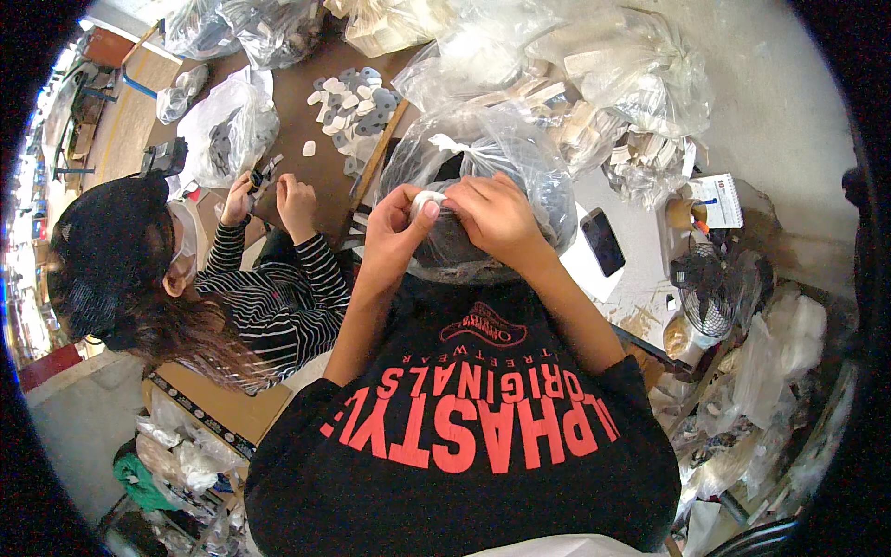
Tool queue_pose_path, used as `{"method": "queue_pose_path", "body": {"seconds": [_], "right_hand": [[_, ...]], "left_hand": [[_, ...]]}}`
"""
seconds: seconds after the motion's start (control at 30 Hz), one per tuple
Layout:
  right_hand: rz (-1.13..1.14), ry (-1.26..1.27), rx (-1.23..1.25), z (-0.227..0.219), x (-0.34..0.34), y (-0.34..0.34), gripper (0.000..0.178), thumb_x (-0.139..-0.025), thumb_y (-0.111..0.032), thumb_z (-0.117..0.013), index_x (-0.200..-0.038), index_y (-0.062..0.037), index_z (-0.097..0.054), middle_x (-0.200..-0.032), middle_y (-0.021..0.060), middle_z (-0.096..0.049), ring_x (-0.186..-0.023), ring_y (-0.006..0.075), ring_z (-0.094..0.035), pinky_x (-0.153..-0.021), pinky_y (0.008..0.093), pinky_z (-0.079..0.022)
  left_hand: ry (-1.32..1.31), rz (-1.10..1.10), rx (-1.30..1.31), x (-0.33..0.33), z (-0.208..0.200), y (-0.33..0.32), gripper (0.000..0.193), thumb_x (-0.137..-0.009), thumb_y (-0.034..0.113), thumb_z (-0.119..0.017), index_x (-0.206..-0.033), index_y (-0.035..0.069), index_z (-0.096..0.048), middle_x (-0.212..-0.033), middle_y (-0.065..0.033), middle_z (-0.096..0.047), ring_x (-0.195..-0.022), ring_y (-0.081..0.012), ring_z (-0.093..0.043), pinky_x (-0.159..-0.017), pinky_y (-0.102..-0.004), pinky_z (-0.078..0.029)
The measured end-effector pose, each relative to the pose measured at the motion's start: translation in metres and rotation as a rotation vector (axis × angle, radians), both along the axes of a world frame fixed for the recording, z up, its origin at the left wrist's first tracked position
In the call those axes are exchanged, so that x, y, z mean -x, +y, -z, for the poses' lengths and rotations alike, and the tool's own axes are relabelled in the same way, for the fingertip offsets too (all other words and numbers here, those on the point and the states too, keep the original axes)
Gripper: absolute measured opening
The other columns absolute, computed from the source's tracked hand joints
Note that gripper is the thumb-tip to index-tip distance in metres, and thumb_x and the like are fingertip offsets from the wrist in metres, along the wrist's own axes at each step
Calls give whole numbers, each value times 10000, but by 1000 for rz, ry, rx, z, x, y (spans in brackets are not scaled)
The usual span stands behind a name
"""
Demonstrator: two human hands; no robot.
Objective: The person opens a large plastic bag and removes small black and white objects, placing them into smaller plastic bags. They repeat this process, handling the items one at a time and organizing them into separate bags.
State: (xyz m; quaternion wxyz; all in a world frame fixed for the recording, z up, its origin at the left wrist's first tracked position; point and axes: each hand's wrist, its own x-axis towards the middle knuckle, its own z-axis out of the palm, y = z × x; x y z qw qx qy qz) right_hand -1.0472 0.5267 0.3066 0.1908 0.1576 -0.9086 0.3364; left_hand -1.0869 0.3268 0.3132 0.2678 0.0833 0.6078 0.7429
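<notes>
My left hand point(394, 232) pinches a small white rounded piece point(428, 200) between thumb and fingers. On the other side of that piece, my right hand point(497, 218) has its fingers closed together against it. Its exact kind is hidden by the fingers. Both hands are above a large clear plastic bag point(543, 181), which stands close in front of my body. Dark grey contents show through the bag, and a white twisted knot of plastic point(452, 146) sits at its top.
To my left a co-worker in a striped sleeve point(320, 271) handles a small dark piece. White and grey flat pieces point(357, 116) lie on the brown table beside a wooden strip point(379, 153). A phone point(602, 241), a small fan point(707, 292) and several filled bags point(640, 84) stand around.
</notes>
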Motion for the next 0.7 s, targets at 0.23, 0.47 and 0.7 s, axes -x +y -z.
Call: {"method": "queue_pose_path", "body": {"seconds": [0.23, 0.47, 0.7], "right_hand": [[73, -166, -5, -13, -8, -3, 83, -969, -160, -626, -1035, -114, -649, -954, 91, -653, -871, 332, -672, -741, 478, -473], [93, -132, 39, -8, -18, -15, 114, -985, -140, -553, -1019, -44, -604, -983, 139, -602, -912, 351, -596, -791, 494, -412], [202, -39, 186, 5, -20, -21, 126, -945, -154, -570, -998, -47, -608, -967, 132, -598, -927, 347, -589, -797, 486, -409]], "left_hand": [[30, -108, -64, -18, 4, 13, 330, -992, 137, -766, -1272, -8, -672, -1332, -112, -674, -1190, -143, -632, -1048, -284, -462], [43, -173, -20, -23, 17, 15, 233, -969, 103, -779, -1179, 4, -753, -1539, -178, -547, -1325, -189, -576, -1090, -326, -448], [608, -158, 224, -26, 16, 17, 334, -942, 28, -748, -1276, 37, -761, -1403, -163, -678, -1463, -307, -491, -1123, -375, -438]]}}
